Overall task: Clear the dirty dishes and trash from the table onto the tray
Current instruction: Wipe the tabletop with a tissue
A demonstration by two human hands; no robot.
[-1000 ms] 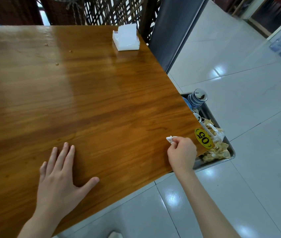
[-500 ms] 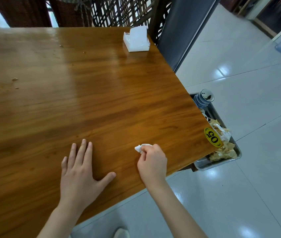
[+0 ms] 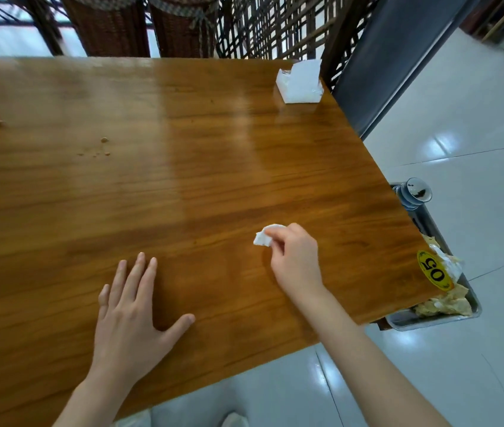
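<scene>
Table [image 3: 183,180]: varnished wood, glossy, grain visible. Tray [image 3: 429,322]: shiny metal. Tissue [image 3: 264,238]: crumpled white paper, matt. Napkin pack [image 3: 300,84]: white paper in clear glossy film. Floor [image 3: 460,124]: glazed tile, reflective. Screen [image 3: 275,26]: dark woven lattice. Sticker [image 3: 435,270]: glossy yellow.

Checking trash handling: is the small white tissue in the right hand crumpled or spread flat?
Crumpled. The small white tissue is a bunched wad pinched by the right hand above the brown wooden table.
</scene>
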